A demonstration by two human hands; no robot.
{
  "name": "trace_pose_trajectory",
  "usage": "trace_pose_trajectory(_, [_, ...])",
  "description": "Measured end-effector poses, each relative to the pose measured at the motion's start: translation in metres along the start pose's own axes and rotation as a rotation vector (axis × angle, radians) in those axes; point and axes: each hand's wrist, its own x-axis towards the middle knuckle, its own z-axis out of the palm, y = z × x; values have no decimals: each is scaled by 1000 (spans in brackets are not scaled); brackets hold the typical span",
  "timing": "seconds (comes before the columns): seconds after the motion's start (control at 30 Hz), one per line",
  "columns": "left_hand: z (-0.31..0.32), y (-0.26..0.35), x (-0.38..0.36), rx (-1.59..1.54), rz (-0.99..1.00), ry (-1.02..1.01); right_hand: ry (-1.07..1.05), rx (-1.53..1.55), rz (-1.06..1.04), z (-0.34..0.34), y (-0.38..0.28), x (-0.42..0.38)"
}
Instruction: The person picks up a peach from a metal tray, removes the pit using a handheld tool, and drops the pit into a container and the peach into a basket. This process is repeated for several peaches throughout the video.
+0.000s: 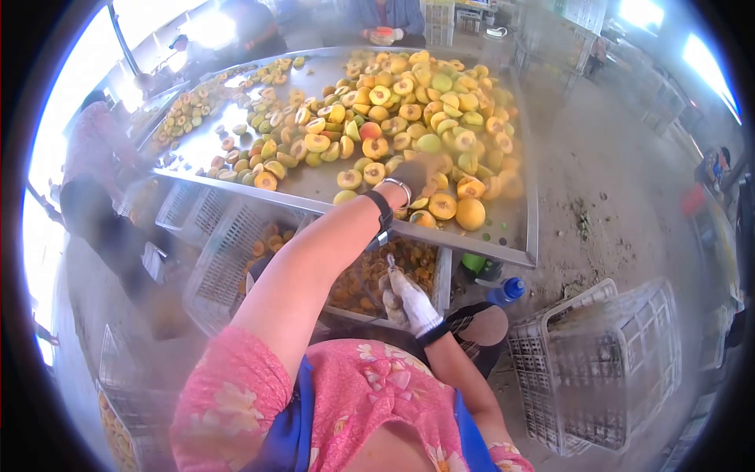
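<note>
Right, the left hand (413, 179) is in among the fruit (380, 95) at the near edge of the metal table (303, 186), arm stretched out, watch (383, 211) and bracelet (399, 189) at the wrist. It's smeary there, so I cannot tell how far the fingers are open or whether they grasp a piece. Lower down, the right hand (405, 299), in a white glove, is clenched around a small metal-tipped tool (391, 259), held upright over a crate (445, 279) of cut pieces. And the fruit itself! It's heaped on the table, yellow to orange, some greenish, one blushed red; plenty are halves, cut faces up with brown centres, others rounded side up. The pile is thickest beyond the left hand and thins out towards the far left. A blue bottle (507, 291) stands just beside the crate, and across the table a person in blue (409, 17) holds something orange-red.
</note>
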Motion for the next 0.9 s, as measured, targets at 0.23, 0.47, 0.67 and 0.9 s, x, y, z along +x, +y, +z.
trace_pose_trajectory(0.23, [7,-7,-62,-1634,-145,478,248,-292,-413,22,-21,-23])
trace_pose_trajectory(0.47, [-23,27,-151,-1901,44,489,389,-1125,-879,55,-57,-15])
trace_pose_trajectory(0.67, [-10,13,-184,-701,98,697,391,-1184,-740,80,-57,-8])
trace_pose_trajectory(0.9, [-18,32,-198,-1528,-122,680,258,-1301,-950,71,-37,3])
